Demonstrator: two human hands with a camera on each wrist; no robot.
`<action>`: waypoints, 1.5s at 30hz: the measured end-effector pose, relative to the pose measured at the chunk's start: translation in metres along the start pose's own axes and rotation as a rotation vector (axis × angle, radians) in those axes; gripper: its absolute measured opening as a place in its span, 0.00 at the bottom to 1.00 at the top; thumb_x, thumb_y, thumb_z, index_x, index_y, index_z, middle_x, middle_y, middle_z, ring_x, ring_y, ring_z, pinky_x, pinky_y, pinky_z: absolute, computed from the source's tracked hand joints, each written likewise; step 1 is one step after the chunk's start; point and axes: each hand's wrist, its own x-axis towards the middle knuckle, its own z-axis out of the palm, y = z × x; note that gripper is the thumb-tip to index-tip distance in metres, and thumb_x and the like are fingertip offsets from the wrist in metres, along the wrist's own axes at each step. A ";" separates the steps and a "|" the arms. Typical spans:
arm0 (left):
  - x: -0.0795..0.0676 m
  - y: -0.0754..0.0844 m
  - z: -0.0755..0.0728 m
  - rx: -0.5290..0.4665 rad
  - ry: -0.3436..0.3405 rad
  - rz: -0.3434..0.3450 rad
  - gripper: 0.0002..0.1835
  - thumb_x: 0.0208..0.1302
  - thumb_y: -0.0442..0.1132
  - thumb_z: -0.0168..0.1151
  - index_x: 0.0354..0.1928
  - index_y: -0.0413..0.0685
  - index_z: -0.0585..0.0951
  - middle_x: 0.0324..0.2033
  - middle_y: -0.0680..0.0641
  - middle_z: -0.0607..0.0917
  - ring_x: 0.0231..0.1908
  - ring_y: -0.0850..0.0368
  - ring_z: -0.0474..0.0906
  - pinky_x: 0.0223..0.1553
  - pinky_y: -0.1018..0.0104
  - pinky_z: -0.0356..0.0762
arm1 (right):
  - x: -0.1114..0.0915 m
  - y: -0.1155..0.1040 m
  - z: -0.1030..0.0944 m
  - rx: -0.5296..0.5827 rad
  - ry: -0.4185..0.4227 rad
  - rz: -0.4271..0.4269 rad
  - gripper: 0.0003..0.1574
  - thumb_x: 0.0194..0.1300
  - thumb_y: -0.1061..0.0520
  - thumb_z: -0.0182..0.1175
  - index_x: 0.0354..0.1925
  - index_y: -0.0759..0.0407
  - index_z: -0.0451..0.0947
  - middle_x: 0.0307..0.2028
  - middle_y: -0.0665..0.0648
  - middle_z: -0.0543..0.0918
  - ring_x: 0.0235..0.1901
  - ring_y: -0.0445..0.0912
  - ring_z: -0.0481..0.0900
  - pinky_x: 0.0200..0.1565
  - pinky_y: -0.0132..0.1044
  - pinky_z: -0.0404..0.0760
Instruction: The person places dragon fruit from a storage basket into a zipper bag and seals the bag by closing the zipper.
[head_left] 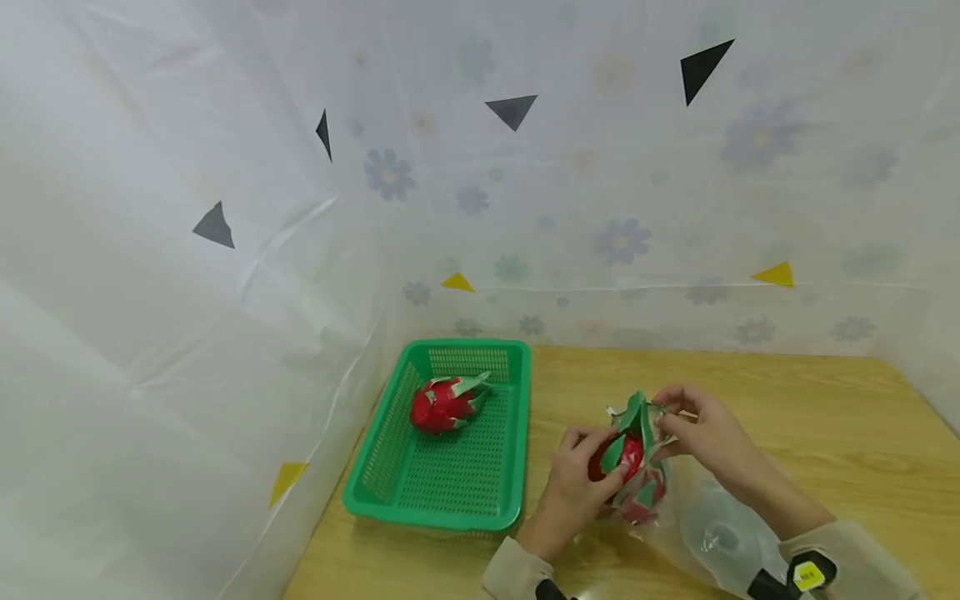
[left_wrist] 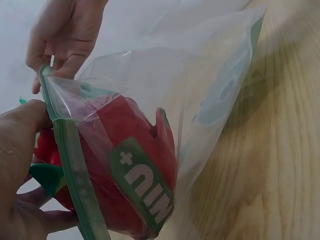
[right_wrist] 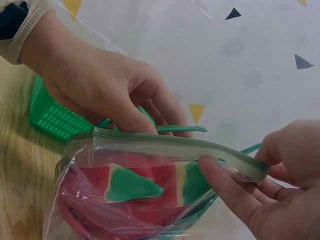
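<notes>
A red dragon fruit with green leaf tips (head_left: 632, 454) sits at the mouth of a clear zip bag (left_wrist: 150, 65), mostly inside it. Its body (left_wrist: 132, 150) shows through the plastic in the left wrist view. My left hand (head_left: 573, 479) holds the fruit at the bag's mouth, thumb on the near side and fingers on the far side. With thumb and fingers, my right hand (head_left: 701, 433) pinches the green zip edge (right_wrist: 200, 148) of the bag. In the right wrist view the left hand (right_wrist: 100, 85) reaches in from the upper left. Its fingertips are partly hidden behind the zip edge.
Left of the hands stands a green plastic basket (head_left: 521, 417) with another dragon fruit (head_left: 444, 406) in it. The bag's loose end lies on the wooden table (head_left: 817, 408) by the right forearm. A patterned white sheet (head_left: 555, 183) hangs behind and to the left.
</notes>
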 end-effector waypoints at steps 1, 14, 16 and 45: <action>0.001 0.001 -0.001 0.028 0.001 0.026 0.24 0.65 0.43 0.67 0.62 0.51 0.77 0.48 0.49 0.75 0.46 0.66 0.75 0.42 0.84 0.76 | 0.000 0.000 -0.001 -0.004 0.003 -0.004 0.18 0.75 0.62 0.49 0.57 0.72 0.63 0.41 0.67 0.70 0.34 0.48 0.83 0.37 0.45 0.88; 0.002 0.007 -0.007 0.196 -0.051 0.194 0.29 0.67 0.45 0.65 0.68 0.51 0.73 0.54 0.48 0.72 0.47 0.65 0.75 0.43 0.89 0.72 | 0.001 -0.006 -0.002 -0.077 0.082 -0.134 0.15 0.76 0.59 0.51 0.54 0.69 0.67 0.39 0.60 0.75 0.32 0.43 0.84 0.34 0.41 0.87; 0.002 0.007 -0.008 0.207 -0.051 0.215 0.29 0.67 0.45 0.64 0.69 0.51 0.72 0.54 0.48 0.72 0.48 0.65 0.74 0.43 0.89 0.72 | 0.000 -0.007 -0.003 -0.072 0.102 -0.154 0.14 0.76 0.59 0.51 0.54 0.68 0.68 0.39 0.58 0.75 0.31 0.42 0.84 0.34 0.40 0.87; 0.013 0.015 -0.018 0.580 -0.070 0.386 0.25 0.67 0.51 0.64 0.64 0.52 0.78 0.49 0.50 0.77 0.42 0.66 0.78 0.42 0.86 0.75 | -0.007 -0.018 0.005 0.026 0.150 -0.246 0.11 0.73 0.64 0.54 0.49 0.71 0.69 0.37 0.52 0.74 0.31 0.40 0.84 0.31 0.37 0.86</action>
